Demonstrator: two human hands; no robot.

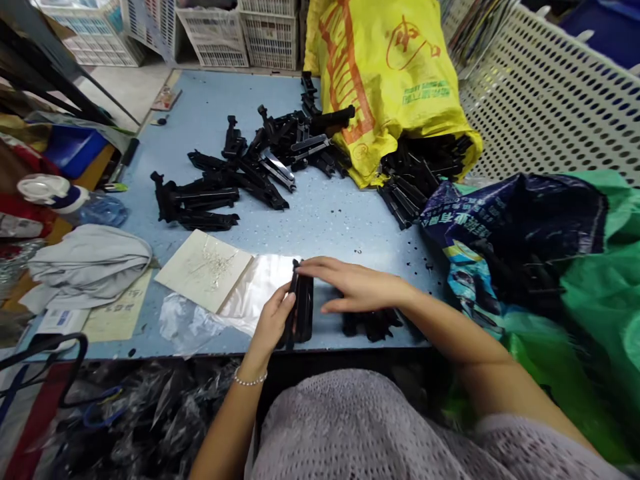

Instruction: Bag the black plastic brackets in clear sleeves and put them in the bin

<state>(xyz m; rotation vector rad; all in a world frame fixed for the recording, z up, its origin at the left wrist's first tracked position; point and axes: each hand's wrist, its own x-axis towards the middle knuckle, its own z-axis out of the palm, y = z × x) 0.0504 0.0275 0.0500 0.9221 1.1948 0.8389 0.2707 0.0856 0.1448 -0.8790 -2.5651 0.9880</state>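
My left hand [273, 319] grips the left side of a flat black plastic part [301, 308] that stands on the blue table [325, 213] near its front edge. My right hand [353, 283] lies across the top of that part, fingers stretched out to the left and touching it. Under my right wrist lies another black part [373, 325]. A clear plastic bag [255, 287] lies flat just left of my left hand, partly over a beige card [203, 268] with small metal pieces on it.
A heap of black plastic parts [250, 167] covers the table's middle and back. A yellow bag [385, 80] spills more parts at the back right. A dark blue bag [515, 227], a green bag [600, 293], a white perforated crate [545, 100], a grey cloth [90, 263] and a bottle [70, 200] surround the area.
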